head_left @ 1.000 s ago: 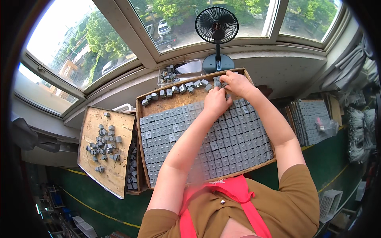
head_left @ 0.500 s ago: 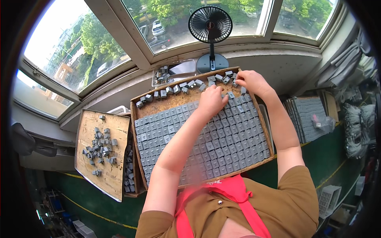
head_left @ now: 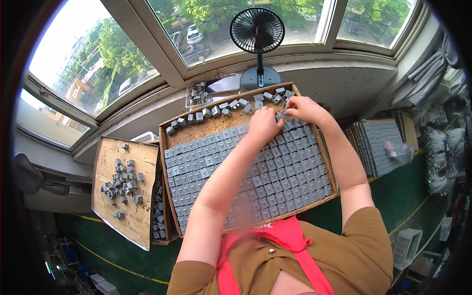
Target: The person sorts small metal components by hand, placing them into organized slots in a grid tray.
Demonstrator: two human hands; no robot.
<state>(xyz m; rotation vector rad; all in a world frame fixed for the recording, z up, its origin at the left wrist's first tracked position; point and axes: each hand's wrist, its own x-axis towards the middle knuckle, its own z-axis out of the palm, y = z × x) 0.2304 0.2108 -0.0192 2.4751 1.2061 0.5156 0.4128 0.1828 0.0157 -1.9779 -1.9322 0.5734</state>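
A shallow wooden tray (head_left: 163,152) holds tight rows of small grey blocks (head_left: 250,182). Over the tray's far right part, my left hand (head_left: 263,124) has its fingers bent round a small grey block (head_left: 279,118). Just right of it, my right hand (head_left: 306,109) is closed in a pinch, its fingertips close to that same block. What the right fingers pinch is too small to make out. Loose grey blocks (head_left: 215,111) lie in an uneven line along the tray's far side, some tipped over.
On the left, a brown board (head_left: 105,152) bears scattered grey blocks, above a box with more blocks. Behind the tray stand a black fan (head_left: 257,30) and a clear plastic container (head_left: 223,84). Stacked trays of grey pieces (head_left: 381,140) sit at the right.
My right hand has moved left and nearer, from the tray's far right corner towards my left hand. The left hand stays in nearly the same place.
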